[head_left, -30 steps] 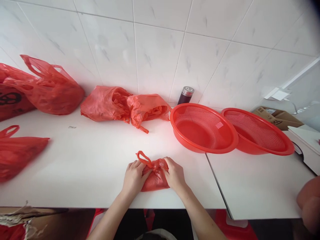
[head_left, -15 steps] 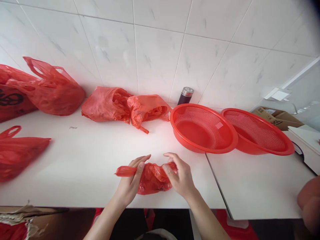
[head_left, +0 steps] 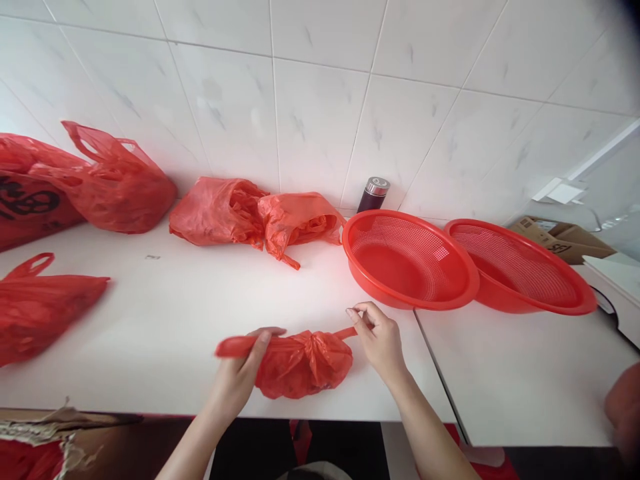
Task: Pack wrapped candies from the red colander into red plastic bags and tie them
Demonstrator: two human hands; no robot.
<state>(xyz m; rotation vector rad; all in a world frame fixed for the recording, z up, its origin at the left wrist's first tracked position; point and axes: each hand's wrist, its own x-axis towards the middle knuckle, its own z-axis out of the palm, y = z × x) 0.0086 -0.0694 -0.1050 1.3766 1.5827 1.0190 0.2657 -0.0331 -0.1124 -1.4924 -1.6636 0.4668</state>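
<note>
A small red plastic bag [head_left: 300,363] lies bunched on the white counter [head_left: 190,320] near its front edge. My left hand [head_left: 240,373] is closed round the bag's left handle, which stretches out to the left. My right hand [head_left: 380,340] pinches the bag's right handle and holds it out to the right. Between my hands the bag's neck is gathered tight into a twist.
Two red mesh colander bowls [head_left: 410,257] [head_left: 520,267] sit at the right, with a dark flask [head_left: 373,195] behind them by the tiled wall. Several red bags [head_left: 255,217] [head_left: 115,183] [head_left: 40,303] lie at the back and left. A cardboard box [head_left: 560,237] stands far right.
My hands have moved apart, drawing the bag's two handles out sideways. The bag has gone from a clasped bundle to a bundle with both ends stretched out.
</note>
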